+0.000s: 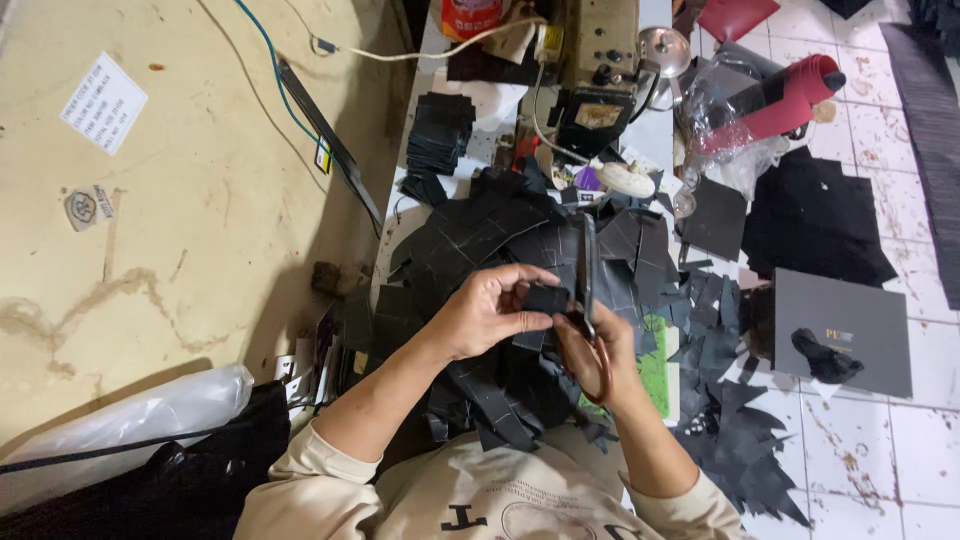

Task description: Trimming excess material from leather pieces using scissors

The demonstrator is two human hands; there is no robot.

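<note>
Left hand (490, 312) pinching a small black fabric piece (546, 298), right hand (592, 352) gripping scissors (590, 290) and trimming; cut pieces (500, 235) heaping at 12 o'clock, scraps (740, 450) at 4.

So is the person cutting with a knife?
No, the right hand holds scissors with orange handles, while the left hand pinches a small black piece.

The right hand (598, 352) hides the scissors' (590, 290) handles; blade tips blurred.
</note>
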